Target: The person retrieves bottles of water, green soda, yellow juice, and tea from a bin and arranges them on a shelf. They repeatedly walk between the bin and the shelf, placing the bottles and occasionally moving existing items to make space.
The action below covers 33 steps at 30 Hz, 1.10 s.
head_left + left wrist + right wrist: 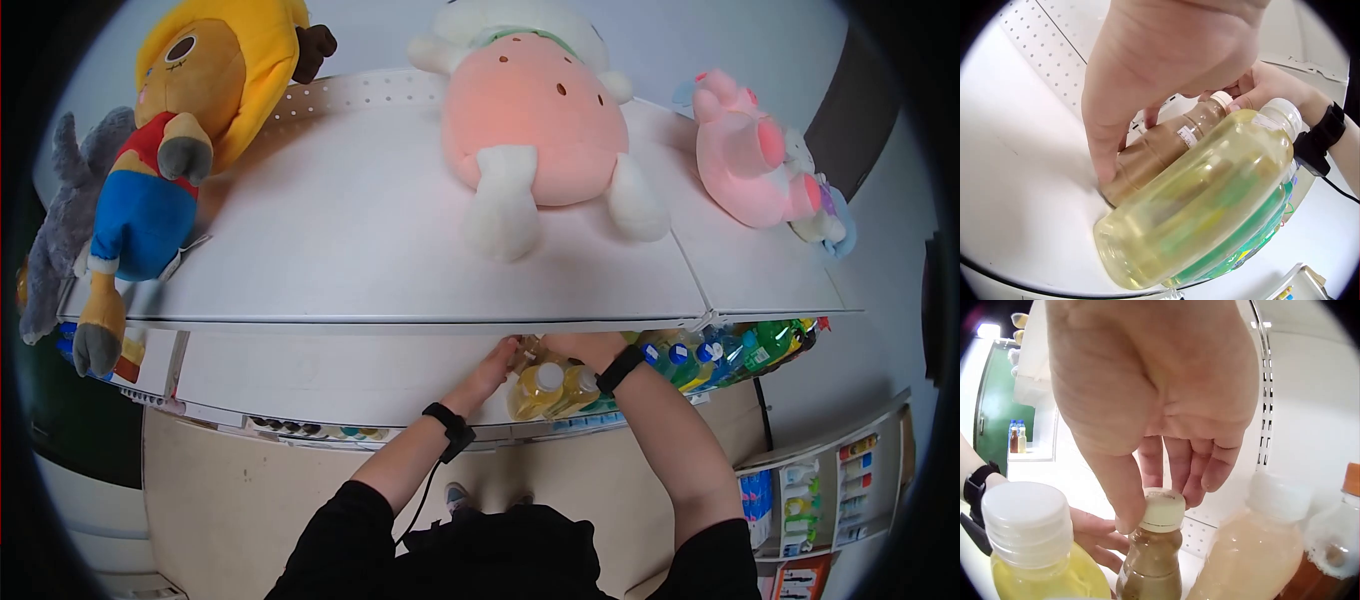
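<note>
A small bottle of brownish drink [1154, 153] with a cream cap stands on the lower shelf [300, 375]. My right hand [588, 347] pinches its cap [1164, 510] from above between thumb and fingers, as the right wrist view shows. My left hand [492, 368] holds the same bottle lower down, its fingertips against the side near the base in the left wrist view. Right beside it stands a larger bottle of clear yellow liquid [1197, 200] with a white cap, overlapping it in that view. The head view mostly hides the brownish bottle behind my hands and the yellow bottles.
Blue-capped bottles [680, 354] and green ones line the shelf to the right. A pale peach bottle [1247, 556] and an orange-capped dark red one [1329, 562] stand nearby. Overhead, the upper shelf [380, 240] carries plush toys, including a peach-bodied one [535, 120].
</note>
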Motion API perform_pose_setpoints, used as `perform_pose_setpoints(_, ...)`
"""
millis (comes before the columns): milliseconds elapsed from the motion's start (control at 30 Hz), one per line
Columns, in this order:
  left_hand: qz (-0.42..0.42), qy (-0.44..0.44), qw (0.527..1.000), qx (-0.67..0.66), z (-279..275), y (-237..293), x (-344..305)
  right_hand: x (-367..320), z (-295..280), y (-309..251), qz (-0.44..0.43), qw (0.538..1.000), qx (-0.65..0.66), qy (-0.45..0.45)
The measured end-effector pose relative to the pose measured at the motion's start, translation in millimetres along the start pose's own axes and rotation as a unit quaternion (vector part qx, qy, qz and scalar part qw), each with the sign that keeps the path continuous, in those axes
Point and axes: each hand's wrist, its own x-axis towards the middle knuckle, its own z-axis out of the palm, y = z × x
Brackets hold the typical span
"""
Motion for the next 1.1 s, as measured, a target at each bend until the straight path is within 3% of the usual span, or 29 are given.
perform_pose_setpoints(67,0.047,-0.009,0.999,0.015,3,6,-5,-4,-1,3,0.003,1.0,-0.014,-0.016)
perform_pose_setpoints(133,0.057,0.01,0.998,0.04,4,7,-5,-12,1,12,-0.106,0.988,0.0,0.111)
perform_pose_setpoints(167,0.065,0.032,0.995,0.064,6,6,-7,-10,0,16,-0.102,0.988,0.001,0.114)
perform_pose_setpoints(233,0.06,0.07,0.993,0.079,7,4,-13,-8,-11,18,-0.032,0.994,-0.057,-0.084)
perform_pose_setpoints(267,0.063,0.11,0.988,0.092,7,6,-16,-23,-18,18,-0.027,0.995,-0.054,-0.077)
perform_pose_setpoints(333,0.146,0.185,0.955,0.181,-3,-3,-12,-60,-50,9,-0.054,0.995,0.07,0.035)
perform_pose_setpoints(367,0.193,0.226,0.926,0.231,-4,-1,-15,-82,-52,18,-0.134,0.978,0.067,0.145)
perform_pose_setpoints(433,0.343,0.303,0.845,0.276,21,43,-44,-139,-66,26,-0.118,0.967,0.071,0.216)
perform_pose_setpoints(500,0.42,0.306,0.789,0.327,65,86,-74,-203,-66,44,-0.086,0.938,0.075,0.326)
perform_pose_setpoints(533,0.417,0.289,0.795,0.331,94,100,-85,-239,-62,58,-0.068,0.939,0.075,0.329)
perform_pose_setpoints(600,0.507,0.206,0.756,0.36,157,110,-102,-312,-48,90,0.033,0.913,0.096,0.394)
perform_pose_setpoints(633,0.507,0.191,0.759,0.361,188,101,-107,-352,-38,104,0.048,0.911,0.094,0.399)
perform_pose_setpoints(700,0.544,0.081,0.739,0.39,265,79,-112,-439,-15,129,0.158,0.901,0.083,0.395)
perform_pose_setpoints(767,0.531,-0.024,0.761,0.372,342,28,-111,-534,10,142,0.242,0.895,0.063,0.368)
perform_pose_setpoints(833,0.48,-0.141,0.753,0.427,416,-38,-109,-631,38,140,0.354,0.865,0.097,0.341)
perform_pose_setpoints(967,0.425,-0.4,0.631,0.511,553,-161,-146,-808,90,104,0.559,0.763,0.093,0.312)
perform_pose_setpoints(1100,0.389,-0.544,0.537,0.514,659,-258,-180,-934,132,52,0.67,0.656,0.087,0.337)
